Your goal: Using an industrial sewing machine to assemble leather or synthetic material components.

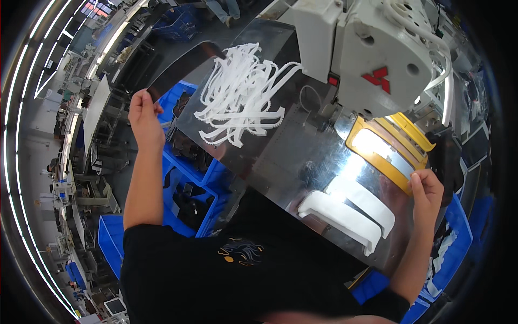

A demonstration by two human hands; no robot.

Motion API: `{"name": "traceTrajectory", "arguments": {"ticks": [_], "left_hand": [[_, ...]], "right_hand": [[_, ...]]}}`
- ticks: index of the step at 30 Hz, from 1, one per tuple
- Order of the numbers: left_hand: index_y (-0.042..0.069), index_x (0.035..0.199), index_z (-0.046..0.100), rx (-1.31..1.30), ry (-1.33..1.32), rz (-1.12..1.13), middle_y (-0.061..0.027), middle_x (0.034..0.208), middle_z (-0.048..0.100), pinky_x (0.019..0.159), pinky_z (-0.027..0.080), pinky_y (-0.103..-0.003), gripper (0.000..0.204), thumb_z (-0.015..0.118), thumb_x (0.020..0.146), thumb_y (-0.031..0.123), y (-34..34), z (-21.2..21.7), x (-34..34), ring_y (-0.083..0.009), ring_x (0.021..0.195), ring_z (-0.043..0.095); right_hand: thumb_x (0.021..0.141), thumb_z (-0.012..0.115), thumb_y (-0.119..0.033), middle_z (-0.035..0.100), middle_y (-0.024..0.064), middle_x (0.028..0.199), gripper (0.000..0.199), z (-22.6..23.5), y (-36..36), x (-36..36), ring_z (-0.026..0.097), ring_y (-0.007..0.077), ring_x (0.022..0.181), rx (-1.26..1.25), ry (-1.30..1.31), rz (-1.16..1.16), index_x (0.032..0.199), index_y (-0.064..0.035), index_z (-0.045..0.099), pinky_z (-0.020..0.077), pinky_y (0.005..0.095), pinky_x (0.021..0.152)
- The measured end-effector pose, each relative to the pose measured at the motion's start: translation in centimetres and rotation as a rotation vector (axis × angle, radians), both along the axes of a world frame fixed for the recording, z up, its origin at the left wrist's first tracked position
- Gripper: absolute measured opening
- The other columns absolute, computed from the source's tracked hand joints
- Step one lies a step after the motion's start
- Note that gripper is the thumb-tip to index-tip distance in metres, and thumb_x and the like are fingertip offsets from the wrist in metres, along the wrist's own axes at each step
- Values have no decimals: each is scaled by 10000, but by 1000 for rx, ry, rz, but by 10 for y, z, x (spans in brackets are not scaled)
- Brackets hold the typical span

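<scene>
My left hand (146,120) is raised at the left, its fingers pinching one end of a long, dark curved strip (186,66). The strip arches toward the far end of the metal table. On the right, my right hand (426,195) has its thumb and fingers closed on the near corner of a yellow-edged curved template (379,163). This template lies on the shiny tabletop beside the machine head and has a pale, see-through middle. Close to it rest two curved white pieces (345,218), side by side near the table's front edge.
A large white sewing machine (356,59) overhangs the table's far right. White, toothed-edge strips (243,94) are heaped on the table's left part. Blue bins (208,181) with dark pieces stand below on the left; another blue bin (456,243) is at the right.
</scene>
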State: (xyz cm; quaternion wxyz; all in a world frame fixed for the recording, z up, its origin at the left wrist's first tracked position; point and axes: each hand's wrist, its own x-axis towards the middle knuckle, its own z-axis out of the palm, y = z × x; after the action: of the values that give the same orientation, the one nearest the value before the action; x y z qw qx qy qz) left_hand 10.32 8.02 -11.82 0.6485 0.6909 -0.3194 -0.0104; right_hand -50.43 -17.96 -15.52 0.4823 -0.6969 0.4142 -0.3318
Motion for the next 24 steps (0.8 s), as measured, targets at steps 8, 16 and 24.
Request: {"name": "traceTrajectory", "arguments": {"ticks": [8,16,24], "left_hand": [[61,1437,656,585,-396,309,-183,1312,691,1073,525,-423,517,785,954,190,48,-59,34,-301,1219,667],[68,1183,785,677,-569,-222,-126,1202,726,1018,540,-395,250,743,936,75,-11,-33,-23,-332,1171,682],[-35,1067,763,292,-222,-338,-78,989,734,888,505,-274,106,714,1035,53,-45,50,-48,-130,932,650]], "right_hand": [[1050,705,-97,656,-11,879,132,-6,-1,6,588,59,823,54,-15,34,975,12,706,458,218,783],[1070,691,-118,645,-18,865,158,-8,1,6,587,51,805,12,38,22,964,-1,698,457,215,754],[1025,714,-76,686,-25,839,111,-2,4,14,615,40,806,41,62,24,975,20,736,482,220,741]]}}
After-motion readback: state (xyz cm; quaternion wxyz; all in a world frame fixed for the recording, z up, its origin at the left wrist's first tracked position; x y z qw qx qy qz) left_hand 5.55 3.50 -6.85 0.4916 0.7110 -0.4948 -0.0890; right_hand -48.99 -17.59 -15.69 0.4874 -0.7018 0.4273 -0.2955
